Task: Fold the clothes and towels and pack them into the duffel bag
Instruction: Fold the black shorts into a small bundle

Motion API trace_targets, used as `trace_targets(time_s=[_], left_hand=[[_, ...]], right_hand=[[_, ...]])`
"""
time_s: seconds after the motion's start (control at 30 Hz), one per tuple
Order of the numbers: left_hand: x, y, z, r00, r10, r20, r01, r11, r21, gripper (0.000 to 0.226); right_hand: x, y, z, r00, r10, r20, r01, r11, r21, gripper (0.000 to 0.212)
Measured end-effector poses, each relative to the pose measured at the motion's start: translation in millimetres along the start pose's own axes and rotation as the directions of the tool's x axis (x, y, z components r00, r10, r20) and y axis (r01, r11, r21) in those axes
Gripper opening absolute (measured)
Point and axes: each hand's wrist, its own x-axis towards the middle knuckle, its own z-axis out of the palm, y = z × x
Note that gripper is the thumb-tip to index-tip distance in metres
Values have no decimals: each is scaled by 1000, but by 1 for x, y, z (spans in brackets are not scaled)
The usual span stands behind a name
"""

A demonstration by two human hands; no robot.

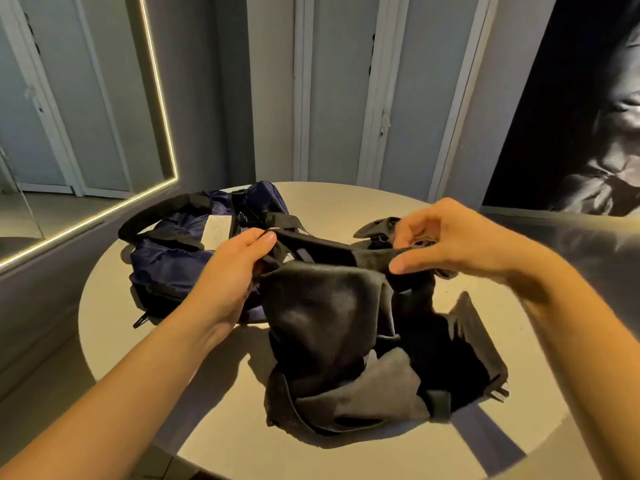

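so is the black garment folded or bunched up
Not folded: left hand and right hand hold up the black garment; its lower part lies crumpled on the table.

Duffel bag crowding table's left.

Place: a dimly lit bedroom or dressing room in a home.
Doors: tall white panelled closet doors along the back wall.
Mirror: large wall mirror edged by a glowing light strip.
Furniture: small round table.
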Motion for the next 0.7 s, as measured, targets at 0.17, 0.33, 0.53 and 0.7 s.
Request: trace_targets(time_s=[0.17, 0.33, 0.53, 0.7], left_hand=[[10, 8, -4, 987, -100, -124, 65, 963, -261, 21], [-6, -14, -5, 930, 208, -303, -80, 919, 387, 4], [-49, -23, 38, 866, 432, 253, -491, 633, 598, 51], [-33, -16, 60, 831, 477, 285, -547, 612, 571, 31]], right_hand=[[0, 5, -23, 925, -124, -359, 295, 831, 472, 9], [9, 31, 27, 910, 203, -361, 65, 790, 609, 8], [17, 26, 47, 841, 366, -398, -41, 777, 628, 19], [21, 6, 36, 904, 290, -314, -115, 872, 476, 21]])
